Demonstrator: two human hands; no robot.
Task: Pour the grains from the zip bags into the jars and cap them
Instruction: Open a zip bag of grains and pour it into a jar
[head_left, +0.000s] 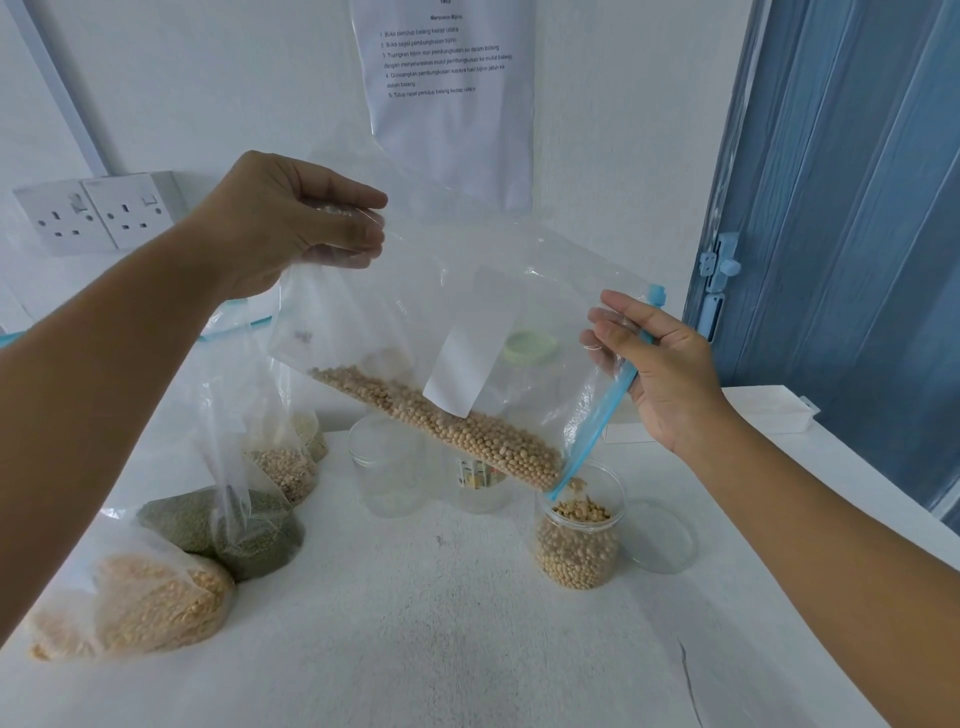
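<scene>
Head view: two empty jars (387, 467) toward the far edge of the surface (441, 623) blur behind the tilted zip bag (467, 322). Left hand (291, 223) pinches its raised bottom corner; right hand (654, 364) grips the blue zip edge. Soybeans (447, 426) slide to the low corner, over the part-filled jar (577, 530).

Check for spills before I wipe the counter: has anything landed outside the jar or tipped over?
Nothing stands out. The soybeans run from the zip bag into the open jar, none visible on the counter. Its lid lies beside it.
</scene>
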